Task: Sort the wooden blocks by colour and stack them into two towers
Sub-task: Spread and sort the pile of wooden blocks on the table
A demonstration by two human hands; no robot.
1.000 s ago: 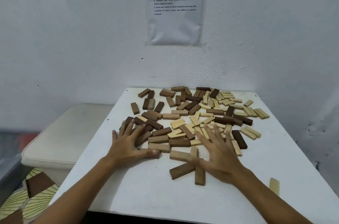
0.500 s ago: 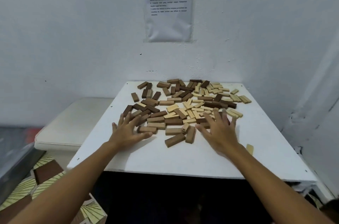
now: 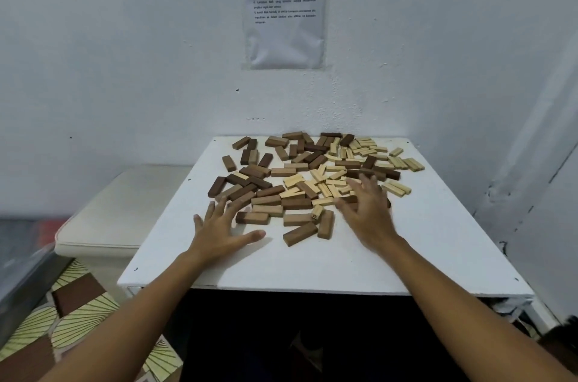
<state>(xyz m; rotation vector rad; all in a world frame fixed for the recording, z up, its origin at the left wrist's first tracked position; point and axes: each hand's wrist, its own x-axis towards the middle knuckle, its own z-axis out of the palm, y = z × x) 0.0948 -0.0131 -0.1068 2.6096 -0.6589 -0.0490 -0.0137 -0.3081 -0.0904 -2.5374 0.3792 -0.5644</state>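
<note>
Several wooden blocks lie scattered flat on the white table (image 3: 312, 266). Dark and mid-brown blocks (image 3: 250, 181) crowd the left and back, pale blocks (image 3: 369, 147) the middle and right. My left hand (image 3: 219, 228) lies flat with fingers spread at the pile's near left edge, fingertips touching brown blocks. My right hand (image 3: 369, 212) hovers or rests with spread, slightly bent fingers over the pile's near right part, covering some blocks. Two brown blocks (image 3: 300, 234) lie nearest me between the hands. No tower stands.
The table sits in a corner of white walls, with a printed sheet (image 3: 284, 6) taped above. A cream cushioned seat (image 3: 125, 209) adjoins the table's left side. Patterned floor (image 3: 62, 334) shows at lower left.
The camera has pulled back and the view shows more table edge. Both hands stay spread at the pile's near edge; the right hand has shifted slightly right and its fingers lifted a little.
</note>
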